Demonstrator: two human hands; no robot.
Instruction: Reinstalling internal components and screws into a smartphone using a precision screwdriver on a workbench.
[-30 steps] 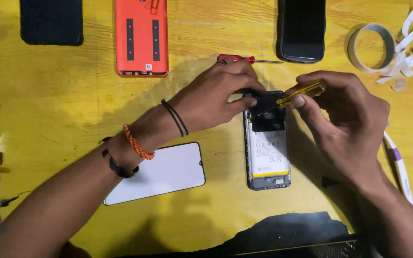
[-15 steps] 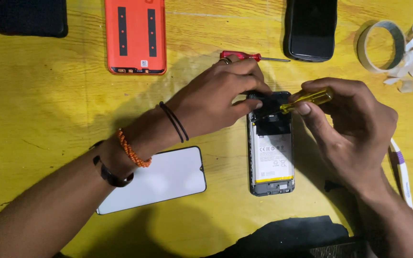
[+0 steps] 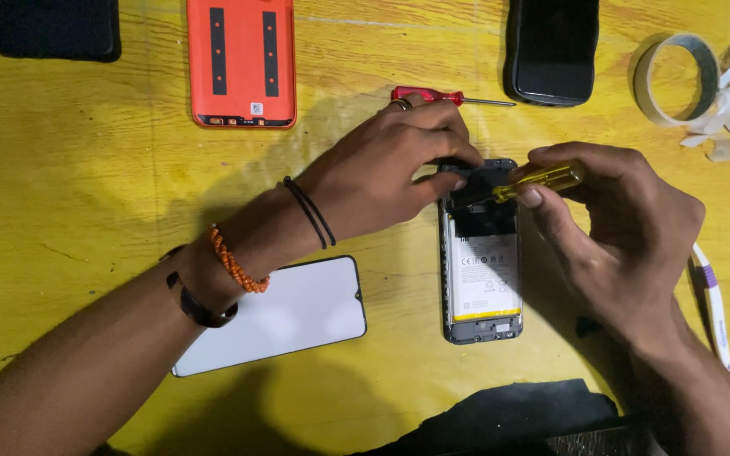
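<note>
An opened phone (image 3: 482, 270) lies back side up on the yellow table (image 3: 86, 169), its white battery exposed. My left hand (image 3: 390, 169) rests on the phone's top left corner and pinches the frame. My right hand (image 3: 610, 228) grips a yellow-handled screwdriver (image 3: 542, 180), whose tip points into the dark upper part of the phone. Both wrists cross the table from the bottom edge.
An orange back cover (image 3: 241, 61) lies at the top. A red screwdriver (image 3: 441, 95) lies behind my left hand. A white screen panel (image 3: 297, 312) is under my left forearm. A black phone (image 3: 553, 51), a tape roll (image 3: 678, 78) and a black case (image 3: 51, 27) line the far edge.
The view has shifted slightly. Both hands stay at the phone's top end, and the yellow screwdriver has tilted a little in my right hand.
</note>
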